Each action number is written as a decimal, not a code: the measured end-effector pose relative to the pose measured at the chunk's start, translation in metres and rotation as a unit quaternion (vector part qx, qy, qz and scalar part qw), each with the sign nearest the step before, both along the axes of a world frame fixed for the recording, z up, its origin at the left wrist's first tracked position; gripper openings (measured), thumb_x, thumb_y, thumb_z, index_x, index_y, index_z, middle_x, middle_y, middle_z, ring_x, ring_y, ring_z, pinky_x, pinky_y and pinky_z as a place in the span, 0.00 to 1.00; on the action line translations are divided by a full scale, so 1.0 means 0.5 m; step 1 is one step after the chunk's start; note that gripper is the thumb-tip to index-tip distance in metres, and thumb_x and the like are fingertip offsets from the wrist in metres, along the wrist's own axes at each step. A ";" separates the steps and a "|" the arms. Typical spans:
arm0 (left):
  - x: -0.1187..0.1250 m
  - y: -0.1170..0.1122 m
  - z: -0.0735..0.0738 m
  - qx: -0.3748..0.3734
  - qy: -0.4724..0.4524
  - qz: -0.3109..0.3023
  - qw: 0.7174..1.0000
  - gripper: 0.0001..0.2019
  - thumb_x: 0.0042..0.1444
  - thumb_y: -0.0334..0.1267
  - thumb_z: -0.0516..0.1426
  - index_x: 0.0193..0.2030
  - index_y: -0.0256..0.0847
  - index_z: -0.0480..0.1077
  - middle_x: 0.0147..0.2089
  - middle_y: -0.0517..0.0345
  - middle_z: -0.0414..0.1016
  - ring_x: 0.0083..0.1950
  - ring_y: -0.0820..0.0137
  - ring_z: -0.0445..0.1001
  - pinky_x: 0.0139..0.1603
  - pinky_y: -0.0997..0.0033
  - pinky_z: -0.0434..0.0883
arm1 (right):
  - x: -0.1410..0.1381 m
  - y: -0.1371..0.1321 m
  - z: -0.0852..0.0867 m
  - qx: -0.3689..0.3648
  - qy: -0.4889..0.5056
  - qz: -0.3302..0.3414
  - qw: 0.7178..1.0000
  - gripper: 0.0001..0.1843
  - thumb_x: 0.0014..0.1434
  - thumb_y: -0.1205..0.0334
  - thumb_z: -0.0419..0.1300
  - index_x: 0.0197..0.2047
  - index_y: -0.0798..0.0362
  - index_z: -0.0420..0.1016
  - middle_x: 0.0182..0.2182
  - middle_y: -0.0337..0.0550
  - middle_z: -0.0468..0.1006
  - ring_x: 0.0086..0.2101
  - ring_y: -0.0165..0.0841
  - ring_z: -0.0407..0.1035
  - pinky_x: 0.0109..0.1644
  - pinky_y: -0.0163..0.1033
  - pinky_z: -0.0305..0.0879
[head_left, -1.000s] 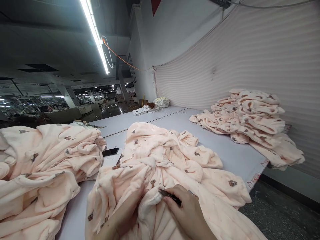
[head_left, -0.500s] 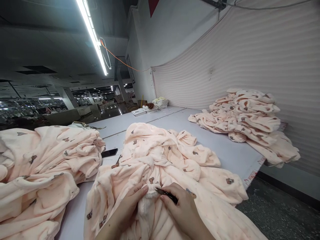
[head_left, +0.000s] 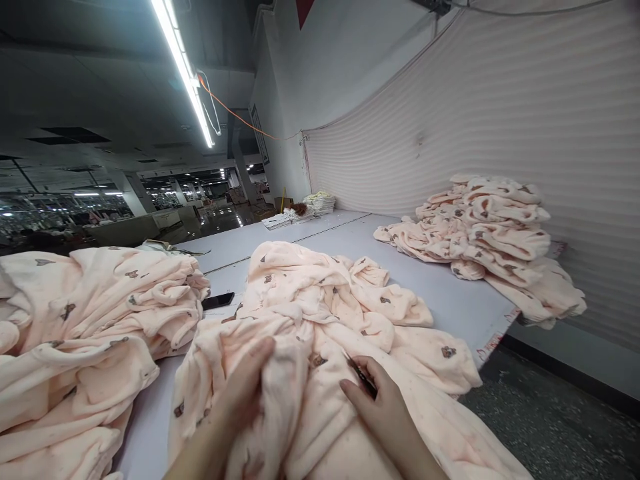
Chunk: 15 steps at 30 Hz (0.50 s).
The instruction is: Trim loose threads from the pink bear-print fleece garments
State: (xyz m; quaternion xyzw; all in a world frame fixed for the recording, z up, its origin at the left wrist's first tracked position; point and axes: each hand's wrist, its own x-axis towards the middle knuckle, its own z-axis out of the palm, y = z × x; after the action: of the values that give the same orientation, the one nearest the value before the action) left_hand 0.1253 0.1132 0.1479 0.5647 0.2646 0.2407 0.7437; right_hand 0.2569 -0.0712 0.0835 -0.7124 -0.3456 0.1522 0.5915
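A pale pink fleece garment [head_left: 327, 407] with small printed figures lies bunched up in front of me. My left hand [head_left: 245, 387] is closed on a fold of it, slightly blurred, and some of its fingers are hidden by the cloth. In my right hand [head_left: 383, 397] is a small pair of dark thread snips [head_left: 364, 380], gripped with the pointed tip facing up and left. The snips are over the garment, apart from the fold in my left hand.
A heap of similar pink fleece [head_left: 100, 313] lies at the left, and another pile [head_left: 495, 233] at the table's right edge. A black phone [head_left: 218, 301] rests on paper between garments. Stacked white items [head_left: 318, 204] sit at the far end of the grey table [head_left: 340, 233].
My hands have moved apart. The left one has lifted the fold up and to the left; the right one has drawn the snips away to the right.
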 end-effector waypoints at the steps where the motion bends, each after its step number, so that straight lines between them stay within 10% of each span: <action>1: 0.005 0.015 0.012 0.016 -0.012 0.034 0.999 0.12 0.56 0.45 0.55 0.42 0.41 0.70 0.37 0.55 0.80 0.40 0.63 0.77 0.40 0.65 0.72 | 0.001 -0.010 -0.004 -0.001 0.017 -0.013 1.000 0.14 0.54 0.55 0.62 0.43 0.50 0.72 0.40 0.41 0.76 0.41 0.39 0.68 0.44 0.39 0.60; 5: 0.027 0.008 0.035 0.101 -0.022 0.073 0.992 0.09 0.55 0.46 0.55 0.35 0.43 0.69 0.33 0.61 0.77 0.38 0.65 0.76 0.39 0.67 0.72 | 0.006 -0.018 -0.001 0.039 0.064 -0.021 0.997 0.09 0.49 0.56 0.63 0.27 0.52 0.70 0.28 0.38 0.70 0.34 0.37 0.63 0.39 0.39 0.56; 9: 0.026 -0.108 -0.027 0.275 0.026 0.020 0.961 0.18 0.45 0.41 0.64 0.45 0.44 0.72 0.46 0.54 0.77 0.52 0.56 0.71 0.57 0.56 0.63 | 0.003 0.019 0.041 0.068 0.120 0.035 0.990 0.13 0.54 0.53 0.59 0.24 0.51 0.62 0.21 0.31 0.57 0.23 0.28 0.55 0.28 0.33 0.53; 11: 0.022 -0.141 -0.054 0.516 0.075 0.010 0.853 0.27 0.46 0.36 0.61 0.56 0.45 0.66 0.57 0.50 0.71 0.59 0.52 0.66 0.62 0.48 0.56 | 0.001 0.042 0.063 0.061 0.164 0.080 0.981 0.14 0.54 0.51 0.58 0.25 0.50 0.62 0.17 0.27 0.52 0.17 0.25 0.47 0.21 0.32 0.47; 13: 0.022 -0.124 -0.049 0.652 0.141 0.077 0.741 0.21 0.49 0.30 0.53 0.52 0.41 0.69 0.47 0.48 0.77 0.49 0.54 0.73 0.51 0.51 0.67 | 0.003 0.060 0.074 0.053 0.196 0.110 0.973 0.16 0.53 0.48 0.58 0.27 0.51 0.64 0.16 0.27 0.55 0.15 0.22 0.42 0.17 0.31 0.40; 15: 0.026 -0.071 -0.012 0.647 0.171 0.143 0.729 0.18 0.52 0.28 0.47 0.49 0.37 0.68 0.43 0.46 0.77 0.44 0.56 0.74 0.45 0.56 0.70 | 0.013 0.065 0.071 0.053 0.210 0.111 0.970 0.19 0.53 0.44 0.57 0.31 0.53 0.67 0.21 0.31 0.65 0.14 0.20 0.42 0.17 0.31 0.39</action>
State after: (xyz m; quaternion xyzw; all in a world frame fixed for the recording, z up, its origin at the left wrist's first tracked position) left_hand 0.1384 0.0778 0.1420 0.8962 0.2458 0.3564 0.0974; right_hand 0.2633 -0.0385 0.1192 -0.5891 -0.2981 0.3442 0.6675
